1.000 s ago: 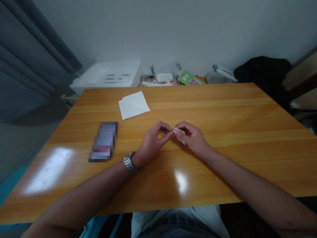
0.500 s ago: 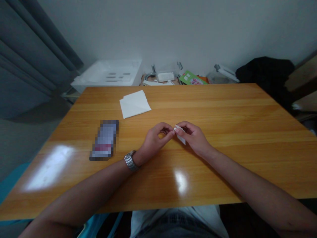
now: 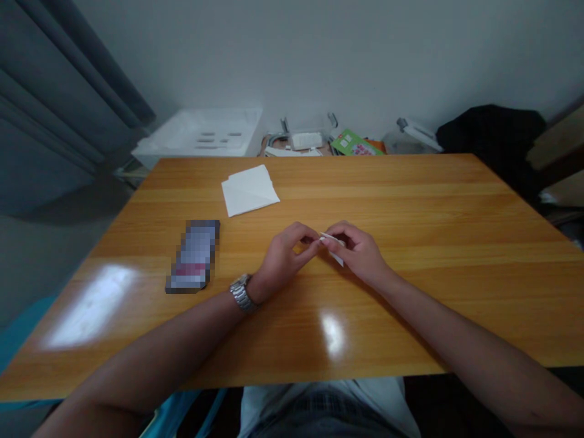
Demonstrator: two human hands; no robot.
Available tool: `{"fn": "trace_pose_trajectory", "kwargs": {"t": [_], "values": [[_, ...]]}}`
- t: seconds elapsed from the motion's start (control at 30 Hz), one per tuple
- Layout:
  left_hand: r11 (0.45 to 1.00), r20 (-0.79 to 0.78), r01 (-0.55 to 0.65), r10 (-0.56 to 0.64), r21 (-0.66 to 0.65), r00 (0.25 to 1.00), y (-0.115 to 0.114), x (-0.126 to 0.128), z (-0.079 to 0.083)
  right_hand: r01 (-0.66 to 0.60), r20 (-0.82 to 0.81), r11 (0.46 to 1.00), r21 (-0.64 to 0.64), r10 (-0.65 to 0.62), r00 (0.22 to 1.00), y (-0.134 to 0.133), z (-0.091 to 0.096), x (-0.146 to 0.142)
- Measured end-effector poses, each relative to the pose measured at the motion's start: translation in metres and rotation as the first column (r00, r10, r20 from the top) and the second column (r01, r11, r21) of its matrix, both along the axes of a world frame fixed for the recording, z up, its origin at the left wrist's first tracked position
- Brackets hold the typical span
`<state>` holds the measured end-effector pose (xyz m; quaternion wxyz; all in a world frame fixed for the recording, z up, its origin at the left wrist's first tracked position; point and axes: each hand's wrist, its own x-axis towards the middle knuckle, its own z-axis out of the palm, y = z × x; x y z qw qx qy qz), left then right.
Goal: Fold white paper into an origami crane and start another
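Between my hands, above the middle of the wooden table (image 3: 392,207), is a small folded piece of white paper (image 3: 337,260). My right hand (image 3: 360,250) pinches it between thumb and fingers, which cover much of it. My left hand (image 3: 288,254), with a metal watch (image 3: 243,293) at the wrist, pinches its left tip with thumb and forefinger. Farther back on the table lie white paper sheets (image 3: 250,190), flat and slightly overlapping.
A phone (image 3: 194,255), pixelated, lies left of my hands. Behind the table stand a white foam box (image 3: 182,131), a green booklet (image 3: 353,143) and assorted clutter. Something black (image 3: 490,131) is at the back right. A grey curtain (image 3: 50,109) hangs at the left.
The small paper has tilted slightly in my fingers, showing less of its upper face. Both hands keep their pinch in nearly the same place.
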<state>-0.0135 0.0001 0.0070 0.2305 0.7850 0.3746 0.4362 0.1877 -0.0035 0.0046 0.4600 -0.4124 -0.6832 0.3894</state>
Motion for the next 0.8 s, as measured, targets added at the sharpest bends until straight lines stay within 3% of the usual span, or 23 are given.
{"fn": "trace_pose_trajectory", "kwargs": {"t": [0.33,0.8], "values": [[0.999,0.010,0.006,-0.006,-0.035,1.000,-0.0016,0.0023,-0.0003,-0.009,0.023,0.999,0.048,0.008,1.000,0.0004,0.0014,-0.0011],[0.962,0.155,0.046,-0.004,-0.269,0.988,-0.0001,0.0032,-0.0049,-0.053,-0.212,0.949,-0.311,-0.015,0.977,0.0006,-0.0038,-0.0046]]}}
